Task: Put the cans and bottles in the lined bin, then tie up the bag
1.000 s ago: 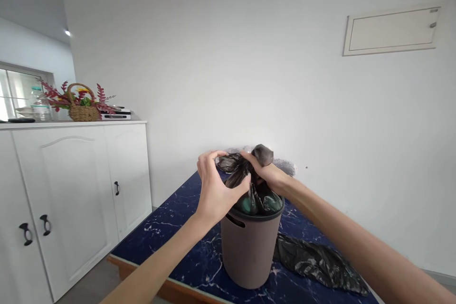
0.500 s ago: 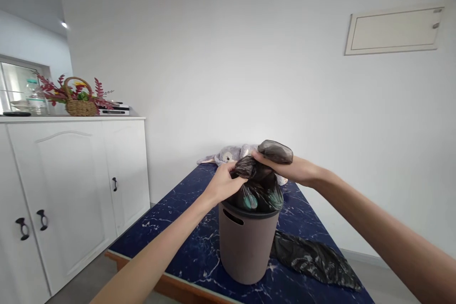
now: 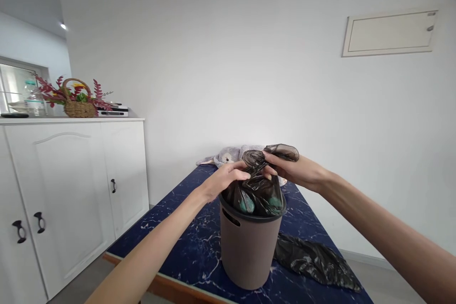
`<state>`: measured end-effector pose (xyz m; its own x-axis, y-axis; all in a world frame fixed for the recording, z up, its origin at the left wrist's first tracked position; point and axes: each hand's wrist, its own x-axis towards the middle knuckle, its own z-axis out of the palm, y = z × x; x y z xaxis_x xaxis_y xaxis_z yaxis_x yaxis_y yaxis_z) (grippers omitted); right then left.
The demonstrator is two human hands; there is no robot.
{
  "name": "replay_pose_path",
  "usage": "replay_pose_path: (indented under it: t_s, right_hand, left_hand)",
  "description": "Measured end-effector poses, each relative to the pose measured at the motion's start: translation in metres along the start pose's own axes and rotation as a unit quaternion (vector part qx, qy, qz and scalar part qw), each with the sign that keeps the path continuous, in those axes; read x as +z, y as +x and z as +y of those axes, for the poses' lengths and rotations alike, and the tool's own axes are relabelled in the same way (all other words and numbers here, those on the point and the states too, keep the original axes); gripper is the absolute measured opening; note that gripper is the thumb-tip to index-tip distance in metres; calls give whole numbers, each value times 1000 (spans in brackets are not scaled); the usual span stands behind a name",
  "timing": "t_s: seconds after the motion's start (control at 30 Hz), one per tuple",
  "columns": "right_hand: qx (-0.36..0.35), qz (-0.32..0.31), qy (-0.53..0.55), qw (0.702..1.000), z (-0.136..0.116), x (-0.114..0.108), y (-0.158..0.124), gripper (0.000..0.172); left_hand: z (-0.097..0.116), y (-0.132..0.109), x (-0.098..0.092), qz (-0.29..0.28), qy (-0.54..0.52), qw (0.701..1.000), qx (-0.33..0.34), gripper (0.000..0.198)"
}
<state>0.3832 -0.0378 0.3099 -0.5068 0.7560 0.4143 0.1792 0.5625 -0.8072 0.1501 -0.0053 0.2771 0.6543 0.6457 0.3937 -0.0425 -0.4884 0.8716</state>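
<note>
A black, see-through garbage bag [image 3: 261,197] with green items showing through it sits in the mouth of a brown trash can [image 3: 249,251]. My left hand [image 3: 228,178] is at the left of the bag's gathered top, its thumb and fingers closing on the plastic. My right hand [image 3: 288,166] grips the other side of the top between thumb and fingers, with a loop of the bag puffed out over the back of the hand. The two parts of the top cross between my hands, above the dark rim.
The can stands on a blue marbled table [image 3: 192,251]. Right of it lies another black plastic bag [image 3: 317,261], flattened. Behind it rests a grey plush toy [image 3: 228,156]. White cabinets [image 3: 78,190] at left carry a flower basket [image 3: 80,108] and a plastic bottle [image 3: 33,99].
My right hand has shifted slightly right and its fingers now show under the bag's top. My left fingers have loosened and extended somewhat. The bag's top is more twisted between my hands.
</note>
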Motion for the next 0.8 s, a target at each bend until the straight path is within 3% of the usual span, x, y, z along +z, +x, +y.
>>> replay_pose_path:
  t_s: [0.13,0.27,0.37,0.5,0.57,0.67,0.8]
  right_hand:
    - [11,12,-30,999,-3,-4,-4,51]
    - [-23,-2,-205,979,-4,-10,-9,37]
    - [-71,27,-328,942,-4,-5,-11,15]
    - [-92,136,-505,848,7,10,-10,38]
    - [-100,166,-547,814,17,16,-7,42]
    - [-124,200,-557,797,33,20,0,31]
    - [-176,246,-557,773,47,25,9,21]
  left_hand:
    - [5,-2,3,-16,73,997,8,29]
    - [-7,0,1,60,84,994,-25,28]
    - [-15,2,1,114,93,988,-50,29]
    - [-14,1,8,155,102,982,-33,30]
    - [-11,-2,13,157,118,981,1,28]
    - [-5,-8,18,132,152,979,37,34]
    - [-1,-7,20,126,112,985,-19,61]
